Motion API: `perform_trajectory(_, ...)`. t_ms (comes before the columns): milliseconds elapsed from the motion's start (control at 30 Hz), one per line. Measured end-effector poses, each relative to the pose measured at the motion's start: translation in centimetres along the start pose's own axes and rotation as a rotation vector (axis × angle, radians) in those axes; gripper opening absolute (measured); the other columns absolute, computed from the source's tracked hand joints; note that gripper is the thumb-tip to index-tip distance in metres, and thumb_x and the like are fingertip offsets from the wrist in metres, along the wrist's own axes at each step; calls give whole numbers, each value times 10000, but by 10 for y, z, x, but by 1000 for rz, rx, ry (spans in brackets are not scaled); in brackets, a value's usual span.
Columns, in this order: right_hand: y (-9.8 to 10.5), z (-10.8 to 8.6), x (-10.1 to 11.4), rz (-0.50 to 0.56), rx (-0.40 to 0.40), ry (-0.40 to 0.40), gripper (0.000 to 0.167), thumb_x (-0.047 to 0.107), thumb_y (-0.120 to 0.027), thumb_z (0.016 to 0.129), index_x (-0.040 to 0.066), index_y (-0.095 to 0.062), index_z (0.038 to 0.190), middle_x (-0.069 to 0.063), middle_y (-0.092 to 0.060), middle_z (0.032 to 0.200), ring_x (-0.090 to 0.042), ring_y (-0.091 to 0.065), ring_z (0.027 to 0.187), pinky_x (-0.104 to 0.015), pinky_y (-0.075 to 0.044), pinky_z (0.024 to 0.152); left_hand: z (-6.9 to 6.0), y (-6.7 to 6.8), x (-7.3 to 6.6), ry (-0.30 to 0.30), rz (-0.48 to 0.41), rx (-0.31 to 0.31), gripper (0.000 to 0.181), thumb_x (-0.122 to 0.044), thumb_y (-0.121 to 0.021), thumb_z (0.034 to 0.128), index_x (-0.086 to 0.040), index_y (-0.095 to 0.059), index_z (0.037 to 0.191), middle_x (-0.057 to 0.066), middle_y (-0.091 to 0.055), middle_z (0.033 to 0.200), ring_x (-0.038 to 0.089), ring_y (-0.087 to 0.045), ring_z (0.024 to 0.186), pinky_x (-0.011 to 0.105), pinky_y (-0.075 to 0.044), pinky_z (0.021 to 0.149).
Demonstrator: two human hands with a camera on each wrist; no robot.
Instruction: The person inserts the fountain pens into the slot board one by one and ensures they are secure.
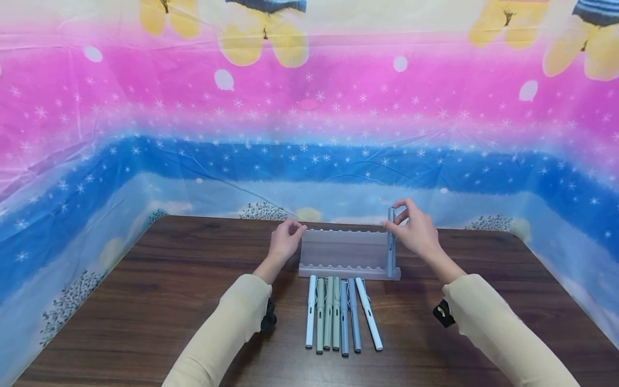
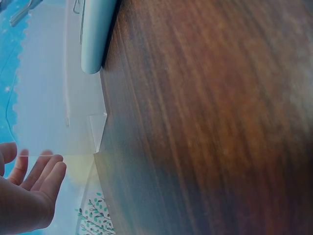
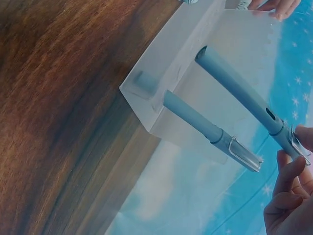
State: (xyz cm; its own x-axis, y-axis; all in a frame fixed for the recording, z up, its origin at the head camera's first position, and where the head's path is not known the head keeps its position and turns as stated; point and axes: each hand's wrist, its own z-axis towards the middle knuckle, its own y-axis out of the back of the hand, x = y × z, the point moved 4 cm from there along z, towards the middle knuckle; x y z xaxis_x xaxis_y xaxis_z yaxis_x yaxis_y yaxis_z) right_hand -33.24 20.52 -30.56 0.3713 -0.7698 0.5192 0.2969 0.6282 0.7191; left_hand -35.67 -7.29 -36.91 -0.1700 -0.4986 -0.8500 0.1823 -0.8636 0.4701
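Translucent plastic forms a rack with scalloped edges, standing near the far edge of the brown, wood-grained worktop. The right hand is at the rack's right end, its thumb and fingers pinching a blue pen by the capped upper end, near the metal clip. The pen's lower end shows over the rack; whether it touches the plastic I cannot tell. Just beside it, a second blue pen leans in the rack at the same end, cap up; from the head view the two overlap. The left hand holds the rack's upper left corner, its fingers bent at the edge and thumb close to them.

In front of the rack, seven capped pens lie in a row, clip ends towards it. From left to right come a white pen, three green pens, two greyish-blue pens and another white pen, which slants away from its neighbours at the near end. Pale yellow sleeves cover both forearms. Behind the worktop hangs a pink and blue cloth printed with snowflakes.
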Motion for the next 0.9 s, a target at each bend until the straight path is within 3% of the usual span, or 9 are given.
perform_trajectory(533,-8,6,-3,-9,-172,60,393,281,-665,786,112,-477,1087,-21,-588,736,-140,-450,450,-307,-333,383,-1,1,-3,-20,3,-2,175,-200,-554,872,-28,-581,883,113,-596,930,261,-532,870,389,-404,772)
perform_trajectory(900,-17,2,-6,-10,-165,62,383,303,-650,796,136,-471,1089,1,-572,737,-138,-449,477,-305,-322,353,-1,1,-2,-6,0,-7,175,-210,-549,874,-37,-578,866,99,-593,905,248,-528,835,379,-411,740)
